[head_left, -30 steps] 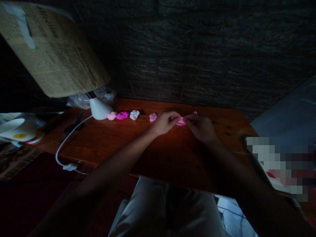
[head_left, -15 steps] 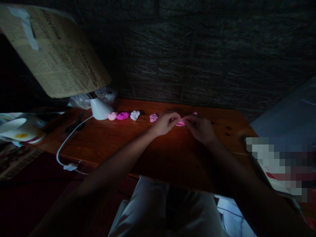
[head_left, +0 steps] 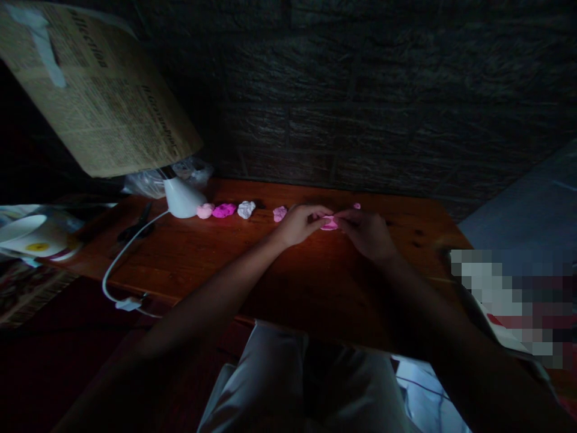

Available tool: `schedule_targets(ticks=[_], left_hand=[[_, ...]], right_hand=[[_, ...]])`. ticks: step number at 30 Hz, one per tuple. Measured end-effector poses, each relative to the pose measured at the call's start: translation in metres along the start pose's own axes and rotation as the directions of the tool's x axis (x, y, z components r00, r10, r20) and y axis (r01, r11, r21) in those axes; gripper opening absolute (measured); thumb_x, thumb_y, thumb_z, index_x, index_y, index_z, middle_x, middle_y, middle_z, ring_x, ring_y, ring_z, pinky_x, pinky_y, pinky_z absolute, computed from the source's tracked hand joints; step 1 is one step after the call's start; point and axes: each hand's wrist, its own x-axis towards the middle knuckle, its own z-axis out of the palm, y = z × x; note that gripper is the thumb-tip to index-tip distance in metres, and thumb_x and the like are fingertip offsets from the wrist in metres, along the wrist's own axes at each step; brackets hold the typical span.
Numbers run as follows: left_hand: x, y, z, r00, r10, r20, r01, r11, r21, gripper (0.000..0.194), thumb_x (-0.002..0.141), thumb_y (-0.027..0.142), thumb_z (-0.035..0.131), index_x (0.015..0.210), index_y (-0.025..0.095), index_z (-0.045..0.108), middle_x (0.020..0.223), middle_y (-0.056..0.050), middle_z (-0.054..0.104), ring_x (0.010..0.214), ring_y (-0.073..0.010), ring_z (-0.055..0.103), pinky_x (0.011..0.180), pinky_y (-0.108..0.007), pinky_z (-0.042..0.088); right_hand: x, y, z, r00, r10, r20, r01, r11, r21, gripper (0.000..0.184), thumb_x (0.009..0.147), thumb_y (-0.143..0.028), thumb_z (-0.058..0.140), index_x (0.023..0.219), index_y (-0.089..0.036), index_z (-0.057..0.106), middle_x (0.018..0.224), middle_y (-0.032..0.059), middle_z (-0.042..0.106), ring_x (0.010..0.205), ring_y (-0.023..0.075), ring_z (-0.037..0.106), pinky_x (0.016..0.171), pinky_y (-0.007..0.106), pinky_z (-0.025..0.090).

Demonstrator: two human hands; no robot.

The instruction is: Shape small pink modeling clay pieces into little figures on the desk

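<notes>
Both my hands meet over the far middle of a wooden table. My left hand and my right hand pinch a small pink lump between their fingertips, just above the tabletop. To the left lie more soft lumps in a row: a pale pink one, a magenta one, a white one and another pale pink one. A tiny pink bit shows behind my right hand.
A white lamp base with a white cable stands at the table's back left, under a newspaper sheet. Dark scissors lie beside it. A white cup sits far left. A dark brick wall backs the table.
My fingertips have drawn slightly closer together on the pink lump, working it. The arms and the other lumps have stayed put.
</notes>
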Motion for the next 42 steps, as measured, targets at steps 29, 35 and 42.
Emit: schedule_targets(ticks=[29,35,42], left_hand=[[0.0008,0.0052,-0.0036,0.999,0.035,0.006,-0.035,0.984,0.172,0.015,0.096,0.029,0.061,0.091,0.019,0.071,0.087,-0.004,0.074,0.081,-0.0162,0.066,0.077,-0.029,0.051],[0.0001,0.0065,-0.0037,0.999,0.030,0.039,-0.038,0.975,0.221,0.019,0.099,0.027,0.058,0.096,0.019,0.075,0.091,-0.005,0.078,0.085,-0.0173,0.071,0.080,-0.030,0.051],[-0.0005,0.0066,-0.0041,0.999,-0.023,0.036,0.011,0.959,0.284,0.023,0.099,0.030,0.056,0.102,0.019,0.077,0.098,-0.008,0.079,0.092,-0.0202,0.072,0.084,-0.034,0.052]], right_hand=[[-0.0006,-0.0020,0.0012,0.995,-0.039,0.092,0.030,0.995,0.096,0.025,0.093,-0.026,0.060,0.108,-0.023,0.079,0.100,0.0054,0.082,0.085,0.0222,0.076,0.080,0.036,0.059],[-0.0019,-0.0035,0.0004,0.999,-0.018,0.033,0.016,0.999,0.043,0.026,0.092,-0.023,0.061,0.109,-0.025,0.080,0.099,0.0045,0.083,0.086,0.0229,0.078,0.084,0.037,0.060],[-0.0030,-0.0069,-0.0008,1.000,-0.021,-0.008,0.020,0.999,-0.049,0.025,0.091,-0.024,0.063,0.106,-0.024,0.083,0.093,0.0046,0.083,0.078,0.0238,0.078,0.077,0.036,0.060]])
